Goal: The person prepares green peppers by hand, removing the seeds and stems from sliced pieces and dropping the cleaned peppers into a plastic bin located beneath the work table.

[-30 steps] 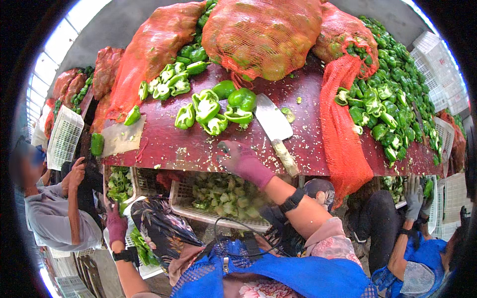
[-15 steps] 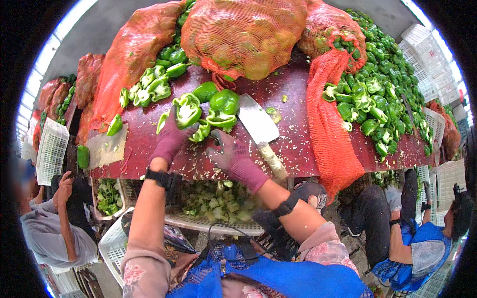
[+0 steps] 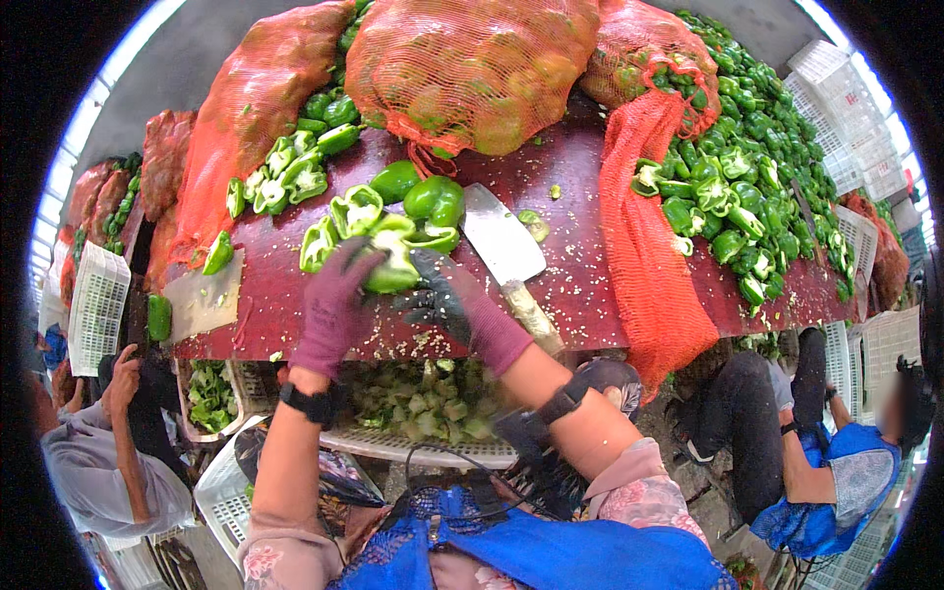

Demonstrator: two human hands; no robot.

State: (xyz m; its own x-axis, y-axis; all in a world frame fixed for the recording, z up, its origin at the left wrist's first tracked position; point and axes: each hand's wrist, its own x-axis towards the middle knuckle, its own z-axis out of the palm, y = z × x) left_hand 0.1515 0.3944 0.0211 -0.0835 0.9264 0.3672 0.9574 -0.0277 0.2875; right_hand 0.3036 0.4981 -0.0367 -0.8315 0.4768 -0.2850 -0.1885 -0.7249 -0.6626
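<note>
My left hand (image 3: 334, 305), in a purple glove with dark fingertips, is closed on the left side of a cut green bell pepper (image 3: 398, 264) whose pale inside shows. On its other side my right hand (image 3: 450, 298), gloved alike, has its fingers apart, their tips close to the pepper; contact is hard to make out. Just beyond are two pepper halves (image 3: 357, 209) and a whole-looking green pepper (image 3: 435, 201). A cleaver (image 3: 503, 236) with a wrapped handle lies flat to the right of my right hand.
Red mesh sacks of peppers (image 3: 472, 74) stand along the back of the dark red table (image 3: 580, 285). A loose red mesh bag (image 3: 649, 256) hangs over the front edge. Peppers heap at right (image 3: 737, 197). Below sits a crate of cut pieces (image 3: 433, 398). Co-workers sit on both sides.
My left hand has drawn a cut pepper nearer, its open inside now showing between my hands. My right hand's fingers have stretched toward it. The cleaver stays on the table.
</note>
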